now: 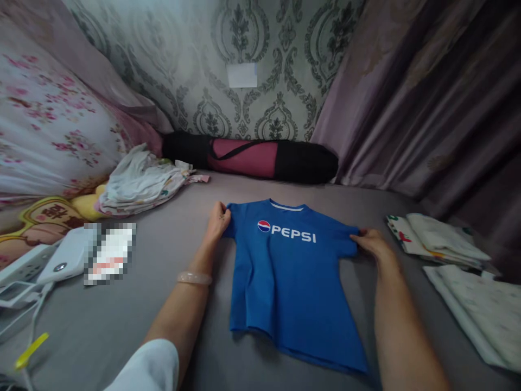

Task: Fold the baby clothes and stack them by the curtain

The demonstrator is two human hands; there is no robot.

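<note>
Left hand (pixel 220 220): grasping the left sleeve of the blue shirt (pixel 301 293).
Right hand (pixel 373 243): pinching the right sleeve end.
Shirt position: over the grey sheet (pixel 134 320), between the hands, hem near, collar far.
Folded cloths (pixel 484 309): right of right hand, apart.
Tubular bag (pixel 244 157): far side, beyond the collar.

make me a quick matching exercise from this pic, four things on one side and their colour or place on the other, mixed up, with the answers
Things:
1. T-shirt
2. bracelet
3. long bag
4. white rectangle

Colour or place:
A. up on the patterned wall
B. blue, one sleeve in the left hand, the other in the right hand
C. black and dark pink
D. around the left arm

Pairs: 1-B, 2-D, 3-C, 4-A
</note>
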